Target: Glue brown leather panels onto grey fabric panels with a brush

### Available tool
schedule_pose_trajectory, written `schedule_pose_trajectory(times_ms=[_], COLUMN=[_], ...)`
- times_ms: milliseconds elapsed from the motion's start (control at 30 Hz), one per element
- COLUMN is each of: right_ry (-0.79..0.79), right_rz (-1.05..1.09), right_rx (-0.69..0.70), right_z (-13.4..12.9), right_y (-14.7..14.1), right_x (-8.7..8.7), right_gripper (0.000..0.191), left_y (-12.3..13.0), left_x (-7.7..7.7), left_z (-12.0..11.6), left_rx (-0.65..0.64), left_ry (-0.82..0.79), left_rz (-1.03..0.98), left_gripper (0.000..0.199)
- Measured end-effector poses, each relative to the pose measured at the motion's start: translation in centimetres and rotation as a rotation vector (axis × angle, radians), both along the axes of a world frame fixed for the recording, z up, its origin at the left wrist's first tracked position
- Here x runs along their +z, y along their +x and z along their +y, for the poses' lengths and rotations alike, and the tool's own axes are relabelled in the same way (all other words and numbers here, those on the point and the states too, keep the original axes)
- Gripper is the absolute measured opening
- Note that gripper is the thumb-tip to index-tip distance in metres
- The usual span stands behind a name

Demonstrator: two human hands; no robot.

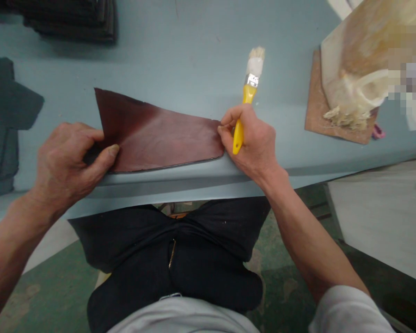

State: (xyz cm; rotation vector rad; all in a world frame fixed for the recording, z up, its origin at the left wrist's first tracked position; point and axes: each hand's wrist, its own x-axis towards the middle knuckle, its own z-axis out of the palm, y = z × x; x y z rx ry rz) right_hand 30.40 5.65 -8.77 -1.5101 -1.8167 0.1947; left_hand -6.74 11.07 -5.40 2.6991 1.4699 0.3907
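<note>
A reddish-brown leather piece (166,138) with dark edges lies near the table's front edge, its left end curling upward. My left hand (72,155) is closed on that end, thumb on top and fingers behind. My right hand (251,141) pinches the narrow right end between thumb and fingertip. The same hand also holds a paintbrush (249,92) with a yellow handle, which passes through the grip. Its pale bristles point away from me, clear of the leather.
The table (194,60) has a blue-grey cover. Dark stacked pieces (72,21) sit at the back left, and flat dark-green pieces (3,125) lie at the left. A crusted, glue-smeared container (350,51) stands on a brown board (315,106) at the right.
</note>
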Motion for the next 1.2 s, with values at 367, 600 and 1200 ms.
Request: schedule_pose_trajectory(times_ms=[367,600,1200], right_ry=[-0.006,-0.006,0.020], right_rz=[-0.022,-0.034,-0.028], right_rx=[0.022,0.027,0.042], right_z=[0.17,0.27,0.27], right_y=[0.32,0.28,0.27], right_x=[-0.02,0.11,-0.12], right_gripper=[0.013,0.013,0.012], left_y=[0.09,-0.12,-0.19], left_x=[0.00,-0.35,-0.21], left_z=[-0.09,0.08,0.02], left_rx=[-0.002,-0.018,0.001], left_ry=[0.006,0.019,0.004], left_rz=[-0.020,-0.020,-0.001], left_gripper=[0.036,0.035,0.036])
